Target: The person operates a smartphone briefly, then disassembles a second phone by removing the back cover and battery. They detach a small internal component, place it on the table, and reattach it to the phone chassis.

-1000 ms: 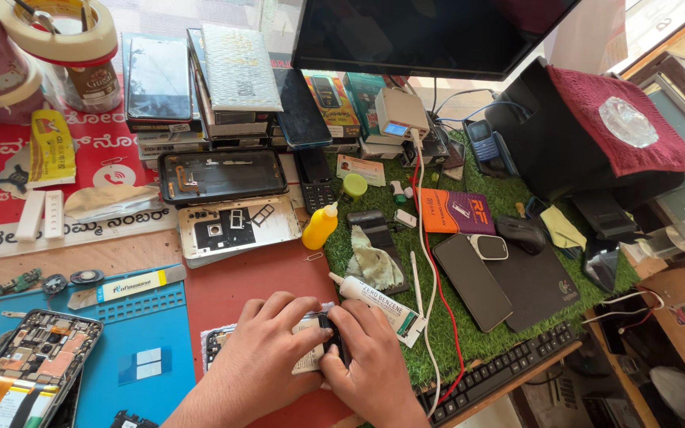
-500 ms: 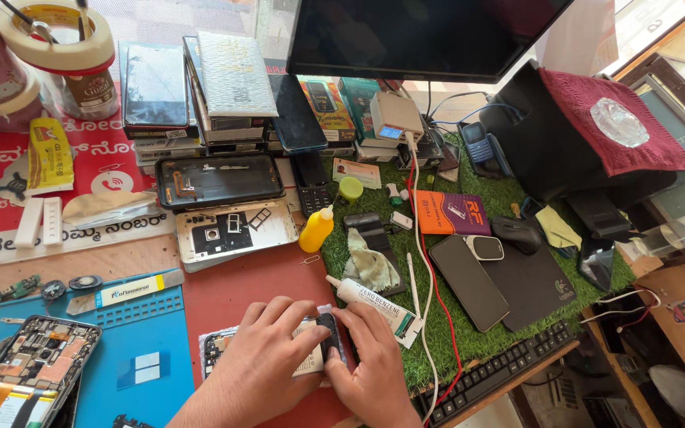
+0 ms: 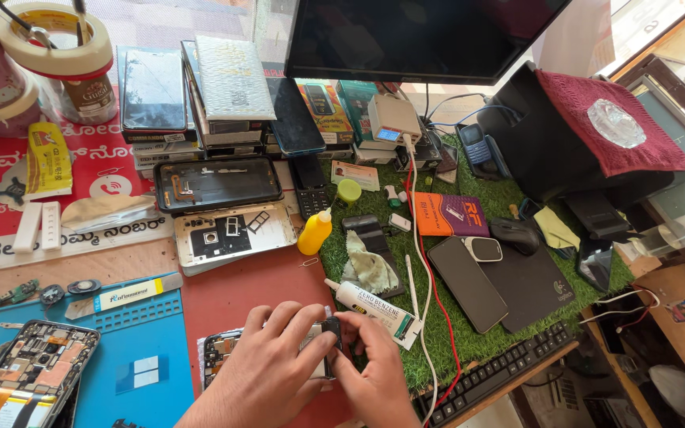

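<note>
Cluttered red mat [image 3: 239,293]; left hand [image 3: 267,372], right hand [image 3: 370,372] both pinching small black part [image 3: 331,326]

A wooden workbench [image 3: 57,265] carries everything. At its near left lies a blue work mat [image 3: 132,372] with an opened phone [image 3: 29,376] on it; beside it to the right a red mat [image 3: 231,297] bears another opened phone [image 3: 220,353]. Farther right, a patch of green artificial turf [image 3: 438,333] holds a yellow squeeze bottle [image 3: 315,231], a white glue tube [image 3: 374,311], a crumpled cloth [image 3: 368,269], a dark phone [image 3: 467,284] lying flat and a black mouse pad [image 3: 529,285] with a mouse [image 3: 514,235]. A black keyboard [image 3: 493,372] sits at the near right edge. Along the far side stand stacked phone boxes [image 3: 200,87] and a monitor [image 3: 422,36].
</note>
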